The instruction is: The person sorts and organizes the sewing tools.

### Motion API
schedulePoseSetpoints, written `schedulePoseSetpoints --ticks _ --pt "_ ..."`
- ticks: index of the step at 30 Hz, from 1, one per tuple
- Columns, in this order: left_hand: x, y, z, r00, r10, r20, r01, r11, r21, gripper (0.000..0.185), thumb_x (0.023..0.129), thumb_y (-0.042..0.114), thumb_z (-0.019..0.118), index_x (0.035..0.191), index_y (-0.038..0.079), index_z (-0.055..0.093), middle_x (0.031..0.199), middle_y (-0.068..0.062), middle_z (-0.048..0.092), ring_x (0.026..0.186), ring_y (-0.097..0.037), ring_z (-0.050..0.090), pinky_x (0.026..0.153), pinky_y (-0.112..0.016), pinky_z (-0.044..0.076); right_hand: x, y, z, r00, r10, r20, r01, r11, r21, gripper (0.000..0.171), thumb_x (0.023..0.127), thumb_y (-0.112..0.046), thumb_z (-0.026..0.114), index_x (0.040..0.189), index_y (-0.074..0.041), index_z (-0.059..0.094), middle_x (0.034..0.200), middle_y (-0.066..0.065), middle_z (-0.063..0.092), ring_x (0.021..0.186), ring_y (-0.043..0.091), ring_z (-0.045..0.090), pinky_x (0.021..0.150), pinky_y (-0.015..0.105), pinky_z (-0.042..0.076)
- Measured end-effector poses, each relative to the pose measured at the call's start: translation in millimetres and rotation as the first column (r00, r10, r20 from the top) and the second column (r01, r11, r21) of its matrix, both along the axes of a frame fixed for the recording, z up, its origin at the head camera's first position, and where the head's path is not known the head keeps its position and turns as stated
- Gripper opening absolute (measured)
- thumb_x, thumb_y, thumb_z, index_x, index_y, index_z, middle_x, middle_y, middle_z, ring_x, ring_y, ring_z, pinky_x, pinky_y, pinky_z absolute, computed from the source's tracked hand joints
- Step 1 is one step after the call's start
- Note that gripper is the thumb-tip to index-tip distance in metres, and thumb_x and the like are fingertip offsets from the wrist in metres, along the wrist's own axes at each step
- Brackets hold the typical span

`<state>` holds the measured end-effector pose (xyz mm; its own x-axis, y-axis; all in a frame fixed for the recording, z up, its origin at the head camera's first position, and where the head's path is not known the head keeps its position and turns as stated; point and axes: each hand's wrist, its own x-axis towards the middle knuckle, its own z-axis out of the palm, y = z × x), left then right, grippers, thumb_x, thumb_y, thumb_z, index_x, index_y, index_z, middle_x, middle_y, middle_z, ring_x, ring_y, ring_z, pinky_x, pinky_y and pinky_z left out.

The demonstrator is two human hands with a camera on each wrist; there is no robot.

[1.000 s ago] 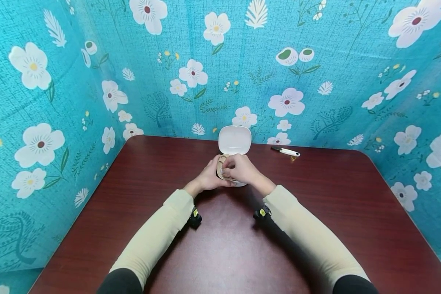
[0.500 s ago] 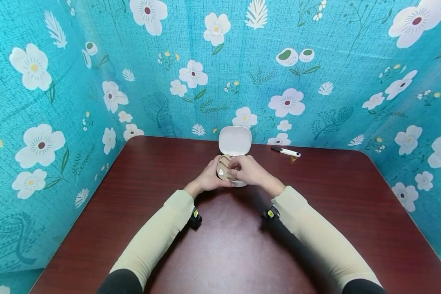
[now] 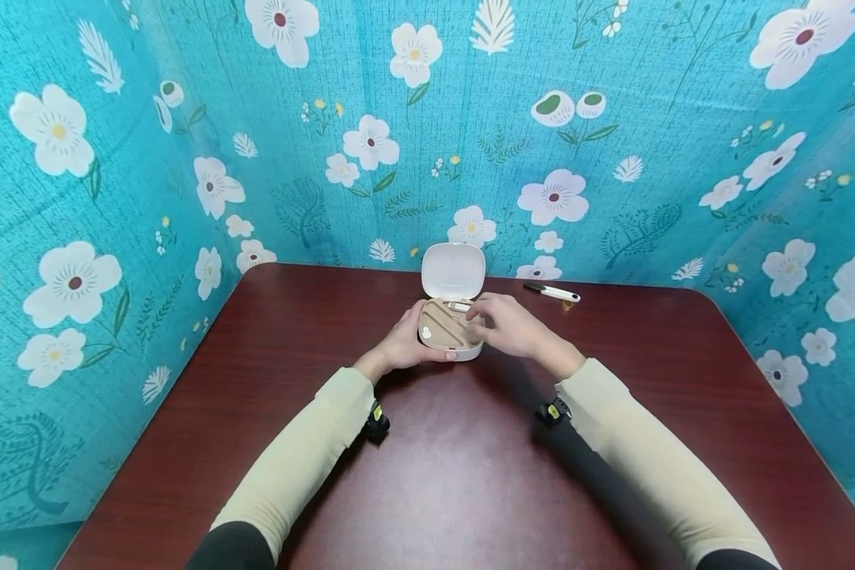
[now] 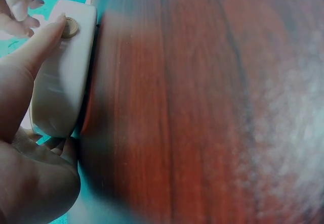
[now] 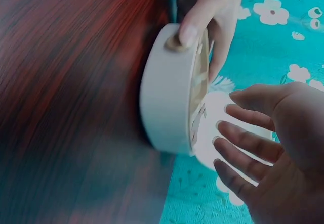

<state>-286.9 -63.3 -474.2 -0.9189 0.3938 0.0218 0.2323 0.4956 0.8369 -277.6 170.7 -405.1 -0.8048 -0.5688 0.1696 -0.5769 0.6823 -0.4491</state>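
Your left hand grips the left side of the open white case, thumb on the brass clasp at its front; the case sits near the far edge of the counter, lid upright. Your right hand hovers just right of the case, fingers relaxed and spread, holding nothing. A white pen lies by the far edge, right of the case.

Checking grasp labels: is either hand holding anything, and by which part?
The left hand grips the white case by its base, thumb on the front button. The right hand hovers beside it with straight fingers, holding nothing.
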Motion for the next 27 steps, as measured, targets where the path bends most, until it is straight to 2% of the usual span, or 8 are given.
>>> schedulePoseSetpoints --ticks 4,6,12,19,27 --pt "0.2 0 -1.0 1.0 -0.001 0.005 0.001 1.0 0.02 0.11 0.069 0.033 0.097 0.154 0.01 0.033 0.142 -0.011 0.046 0.131 -0.024 0.044 0.114 -0.045 0.034 -2.0 11 -4.9 0.999 -0.023 -0.035 0.025 0.998 0.053 0.02 0.094 -0.011 0.073 0.11 0.0 0.075 0.11 0.012 0.068 0.1 0.028 0.064 0.09 0.045 0.053" --pt "0.0 1 -1.3 1.0 -0.002 0.002 0.002 0.999 0.032 0.108 0.068 0.032 0.097 0.153 0.01 0.034 0.141 -0.01 0.047 0.13 -0.024 0.044 0.114 -0.044 0.034 -5.0 20 -9.7 0.996 -0.034 -0.081 0.041 0.996 0.085 0.02 0.093 -0.012 0.074 0.11 -0.002 0.075 0.111 0.011 0.068 0.105 0.028 0.063 0.094 0.047 0.052" --pt "0.3 1 0.9 1.0 0.001 0.001 -0.001 0.999 0.037 0.107 0.067 0.03 0.098 0.152 0.01 0.035 0.139 -0.01 0.048 0.13 -0.024 0.044 0.114 -0.043 0.034 -15.8 50 -22.6 0.978 -0.071 -0.196 0.103 0.982 0.156 0.022 0.093 -0.013 0.072 0.113 -0.004 0.073 0.113 0.012 0.064 0.106 0.03 0.062 0.093 0.049 0.051" --pt "0.4 0 2.2 1.0 0.005 -0.029 -0.005 1.0 0.009 0.108 0.067 0.032 0.098 0.152 0.009 0.036 0.137 -0.01 0.05 0.129 -0.025 0.045 0.113 -0.044 0.035 -18.5 72 -28.3 0.973 -0.129 -0.192 0.163 0.972 0.17 0.025 0.093 -0.013 0.072 0.116 -0.004 0.072 0.117 0.013 0.062 0.106 0.031 0.06 0.088 0.05 0.053" --pt "1.7 0 3.0 1.0 0.004 -0.031 -0.004 1.0 -0.013 0.104 0.069 0.033 0.097 0.151 0.01 0.036 0.137 -0.008 0.05 0.128 -0.024 0.045 0.113 -0.043 0.035 -22.0 86 -32.3 0.962 -0.221 -0.163 0.251 0.948 0.197 0.029 0.094 -0.016 0.07 0.119 -0.003 0.07 0.119 0.017 0.062 0.109 0.034 0.059 0.091 0.054 0.051"
